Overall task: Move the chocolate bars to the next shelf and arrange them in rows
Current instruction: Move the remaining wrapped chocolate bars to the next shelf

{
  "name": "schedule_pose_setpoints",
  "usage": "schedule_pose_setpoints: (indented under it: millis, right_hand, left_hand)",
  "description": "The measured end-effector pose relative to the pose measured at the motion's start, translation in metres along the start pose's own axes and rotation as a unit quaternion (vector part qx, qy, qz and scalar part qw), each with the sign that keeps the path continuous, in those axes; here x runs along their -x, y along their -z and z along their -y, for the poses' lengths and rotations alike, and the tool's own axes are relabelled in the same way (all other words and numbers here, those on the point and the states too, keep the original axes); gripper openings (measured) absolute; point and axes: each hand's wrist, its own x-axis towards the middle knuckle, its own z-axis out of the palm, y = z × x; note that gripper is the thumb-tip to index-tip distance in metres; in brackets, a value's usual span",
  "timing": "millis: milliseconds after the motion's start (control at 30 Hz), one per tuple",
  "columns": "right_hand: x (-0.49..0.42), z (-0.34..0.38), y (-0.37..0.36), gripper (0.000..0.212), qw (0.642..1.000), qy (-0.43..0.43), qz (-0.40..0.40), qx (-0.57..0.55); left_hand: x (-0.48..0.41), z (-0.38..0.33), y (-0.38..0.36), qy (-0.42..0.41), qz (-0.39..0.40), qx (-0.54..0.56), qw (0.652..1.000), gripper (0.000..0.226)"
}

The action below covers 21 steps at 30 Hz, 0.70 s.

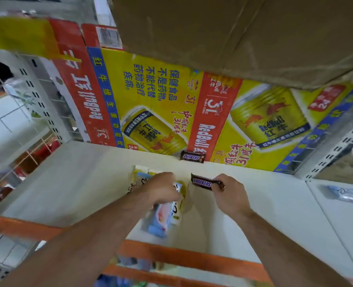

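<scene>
One Snickers bar [192,157] lies at the back of the white shelf [84,183], against the Red Bull carton. My right hand [230,193] pinches a second Snickers bar [202,182] by its right end, just above the shelf and in front of the first bar. My left hand [163,188] grips a bundle of blue, white and yellow packets [167,214] over the middle of the shelf. Parts of the packets are hidden under my fingers.
A large yellow and red Red Bull carton [161,104] fills the back of the shelf. A brown cardboard box [233,34] hangs overhead. The orange shelf edge [181,257] runs along the front. Perforated metal uprights [39,100] stand at both sides. A blue packet [347,194] lies on the right-hand shelf.
</scene>
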Motion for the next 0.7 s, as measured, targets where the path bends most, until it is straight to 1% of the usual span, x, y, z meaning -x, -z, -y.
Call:
schedule_pose_setpoints:
  millis: [67,133,233,333,400,500,600,700]
  right_hand:
    - [0.015,-0.009,0.008,0.009,0.999,-0.035,-0.012,-0.019]
    - [0.031,-0.018,0.019,0.009,0.997,-0.072,-0.024,-0.031]
    - [0.053,-0.033,0.036,0.011,0.991,-0.117,-0.051,-0.033]
    - [0.074,-0.050,0.055,0.010,0.986,-0.147,-0.075,-0.021]
    - [0.086,-0.060,0.069,0.009,0.983,-0.158,-0.093,-0.016]
    - [0.103,-0.075,0.088,0.009,0.976,-0.181,-0.115,-0.032]
    - [0.117,-0.093,0.105,0.008,0.965,-0.204,-0.143,-0.079]
    - [0.129,-0.114,0.122,0.007,0.960,-0.210,-0.158,-0.097]
  left_hand:
    - [-0.004,-0.004,0.003,-0.007,0.000,0.070,0.998,0.033]
    - [-0.007,-0.010,0.002,-0.018,0.027,0.162,0.986,0.027]
    - [-0.006,-0.023,-0.009,-0.030,0.062,0.294,0.953,0.017]
    - [0.000,-0.039,-0.027,-0.024,0.083,0.387,0.918,0.010]
    - [0.005,-0.049,-0.039,-0.018,0.097,0.424,0.900,0.008]
    - [0.012,-0.066,-0.052,-0.015,0.120,0.446,0.887,0.009]
    - [0.017,-0.085,-0.063,-0.018,0.121,0.452,0.884,0.008]
    - [0.025,-0.106,-0.078,-0.022,0.111,0.454,0.884,0.007]
